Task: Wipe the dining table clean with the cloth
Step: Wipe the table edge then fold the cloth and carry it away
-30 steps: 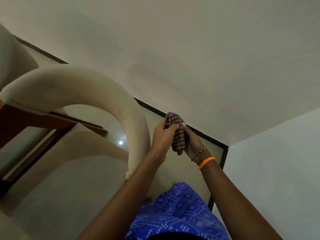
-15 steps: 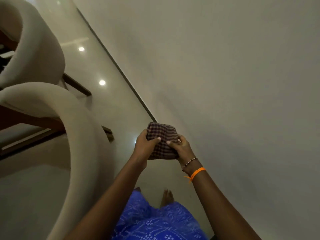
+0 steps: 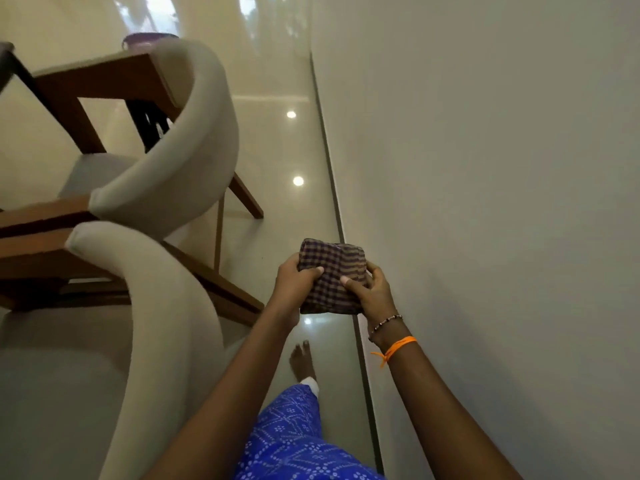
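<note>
View has swung since 0.5 s ago: more floor [image 3: 270, 140] and 2 chairs now in frame, wall [image 3: 485, 168] filling the right side, and the cloth [image 3: 330, 277] sits a bit flatter and squarer between my hands than before. My left hand [image 3: 294, 285] grips the cloth's left edge, thumb on top, other fingers curled under. My right hand [image 3: 372, 292] grips the right edge the same way, thumb pressing on the checked face. Both grips closed on the cloth, nothing else held. Cloth is folded into a thick pad, held in the air in front of me over the floor, near the wall, not touching any surface. Tabletop [image 3: 114, 77] shows only as a brown wooden edge at upper left, behind the far chair [image 3: 194, 140]; near chair [image 3: 162, 323] curves at lower left. Wiping not begun, I judge; the step is readying the pad and getting to the table. To do it well: keep the fold tight with 1 flat clean face out, shift to a 1-hand palm grip before contact, step round the chair backs instead of reaching over.
</note>
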Demonstrator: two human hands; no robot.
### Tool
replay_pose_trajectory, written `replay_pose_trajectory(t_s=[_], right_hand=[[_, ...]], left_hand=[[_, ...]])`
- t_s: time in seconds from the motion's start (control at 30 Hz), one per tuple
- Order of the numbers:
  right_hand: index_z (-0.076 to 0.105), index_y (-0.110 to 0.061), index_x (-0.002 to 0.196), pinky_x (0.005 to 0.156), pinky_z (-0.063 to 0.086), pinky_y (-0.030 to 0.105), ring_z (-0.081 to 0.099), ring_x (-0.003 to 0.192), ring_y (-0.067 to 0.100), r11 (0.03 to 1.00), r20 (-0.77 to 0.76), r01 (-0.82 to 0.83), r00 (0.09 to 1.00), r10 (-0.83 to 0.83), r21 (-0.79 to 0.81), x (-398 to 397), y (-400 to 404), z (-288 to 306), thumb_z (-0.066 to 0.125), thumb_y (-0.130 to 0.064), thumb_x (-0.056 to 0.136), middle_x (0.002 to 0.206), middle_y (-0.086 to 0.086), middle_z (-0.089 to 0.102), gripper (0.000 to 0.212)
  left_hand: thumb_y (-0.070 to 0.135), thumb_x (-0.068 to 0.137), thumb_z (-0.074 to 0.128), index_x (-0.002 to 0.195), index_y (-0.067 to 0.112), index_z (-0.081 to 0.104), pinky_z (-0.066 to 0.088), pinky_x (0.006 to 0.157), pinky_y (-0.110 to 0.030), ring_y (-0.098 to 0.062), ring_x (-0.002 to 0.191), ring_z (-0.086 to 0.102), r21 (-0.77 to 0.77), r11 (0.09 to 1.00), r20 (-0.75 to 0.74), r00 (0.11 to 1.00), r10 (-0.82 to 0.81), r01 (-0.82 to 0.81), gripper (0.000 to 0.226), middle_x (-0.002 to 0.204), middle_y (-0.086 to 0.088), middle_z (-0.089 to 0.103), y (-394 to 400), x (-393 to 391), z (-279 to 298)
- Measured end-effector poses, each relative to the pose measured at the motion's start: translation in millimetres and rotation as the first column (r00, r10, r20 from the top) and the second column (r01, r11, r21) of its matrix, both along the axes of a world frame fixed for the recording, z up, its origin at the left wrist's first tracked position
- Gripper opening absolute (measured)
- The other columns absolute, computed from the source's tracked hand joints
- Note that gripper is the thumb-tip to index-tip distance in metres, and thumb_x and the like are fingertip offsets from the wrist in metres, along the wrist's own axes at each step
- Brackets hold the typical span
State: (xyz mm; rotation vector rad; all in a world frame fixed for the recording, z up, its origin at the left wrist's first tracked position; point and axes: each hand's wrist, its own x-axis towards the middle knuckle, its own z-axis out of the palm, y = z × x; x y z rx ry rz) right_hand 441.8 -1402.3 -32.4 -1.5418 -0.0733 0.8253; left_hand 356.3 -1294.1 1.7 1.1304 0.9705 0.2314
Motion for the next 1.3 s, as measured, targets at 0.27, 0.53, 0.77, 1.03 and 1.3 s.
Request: replay_pose_trajectory(t_s=[0.27, 0.53, 0.77, 1.03, 1.3], right_hand=[[0.05, -0.001, 0.122, 0.082, 0.053, 0.036, 0.061, 0.093, 0.023, 0.975, -0.073, -0.188, 0.978, 0.197, 0.12, 137.3, 154.1, 32.1, 0.052, 0.014, 0.084, 0.112, 0.016, 0.061, 0.04], [0.047, 0.007, 0.125, 0.081, 0.051, 0.038, 0.061, 0.084, 0.025, 0.962, -0.167, -0.228, 0.953, 0.253, 0.152, 283.2, 327.4, 12.5, 0.051, 0.018, 0.081, 0.095, 0.012, 0.063, 0.045], [0.047, 0.003, 0.128, 0.076, 0.054, 0.034, 0.062, 0.084, 0.022, 0.929, -0.199, -0.317, 0.914, 0.352, 0.189, 402.1, 482.0, 29.0, 0.052, 0.017, 0.081, 0.096, 0.008, 0.064, 0.05], [0.045, -0.01, 0.126, 0.069, 0.059, 0.035, 0.064, 0.091, 0.023, 0.879, -0.237, -0.403, 0.855, 0.461, 0.255, 506.1, 669.3, 27.2, 0.056, 0.01, 0.084, 0.107, 0.009, 0.062, 0.048], [0.037, -0.01, 0.132, 0.071, 0.057, 0.04, 0.063, 0.085, 0.022, 0.86, -0.263, -0.473, 0.819, 0.51, 0.193, 560.0, 898.9, 20.6, 0.051, 0.005, 0.09, 0.102, 0.008, 0.062, 0.047]], left_hand=[[0.008, 0.092, 0.048, 0.124, 0.014, 0.049, 0.051, 0.069, -0.026, -0.014, 0.094, 0.059, 0.022, 0.999, -0.026, 0.999, 0.035, -0.035, 0.032, 0.112, -0.004, 0.061, 149.1, 112.7, 22.6], [0.01, 0.095, 0.045, 0.117, 0.028, 0.045, 0.054, 0.072, -0.029, -0.012, 0.098, 0.058, 0.024, 1.0, 0.0, 1.0, -0.003, 0.003, 0.029, 0.107, 0.006, 0.058, 301.7, 232.2, 7.9], [0.012, 0.091, 0.053, 0.123, 0.017, 0.047, 0.053, 0.077, -0.029, -0.018, 0.101, 0.061, -0.013, 0.971, 0.016, 0.971, 0.237, -0.237, 0.033, 0.117, -0.004, 0.061, 429.3, 341.5, 22.6], [0.016, 0.089, 0.057, 0.129, 0.011, 0.047, 0.052, 0.076, -0.026, -0.016, 0.099, 0.061, -0.005, 0.916, 0.029, 0.915, 0.401, -0.401, 0.041, 0.113, -0.005, 0.062, 605.7, 442.5, 10.8], [0.005, 0.091, 0.046, 0.129, 0.014, 0.046, 0.047, 0.06, -0.02, -0.008, 0.085, 0.057, 0.053, 0.855, -0.016, 0.856, 0.517, -0.516, 0.039, 0.109, -0.001, 0.059, 825.5, 510.1, -0.1]])
